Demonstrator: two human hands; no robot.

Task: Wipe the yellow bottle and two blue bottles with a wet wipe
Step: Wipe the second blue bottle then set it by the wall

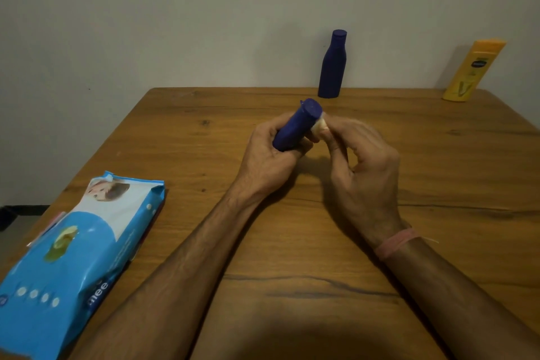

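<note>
Above the tabletop (292, 242), the left hand (270, 161) is gripping a blue bottle (296, 128); the right hand (366, 172) fingers (336, 133) are pinching a wet wipe (319, 125) against its cap end. The second blue bottle (333, 66) and yellow bottle (470, 71) are standing behind it.

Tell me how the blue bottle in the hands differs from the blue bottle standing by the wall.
The held blue bottle is tilted, its cap end pointing away from the person; the standing blue bottle is upright on the table. The held one is gripped by the left hand while the right hand presses a wet wipe against it; the standing one is untouched. Both are dark blue with matching blue caps.
</note>
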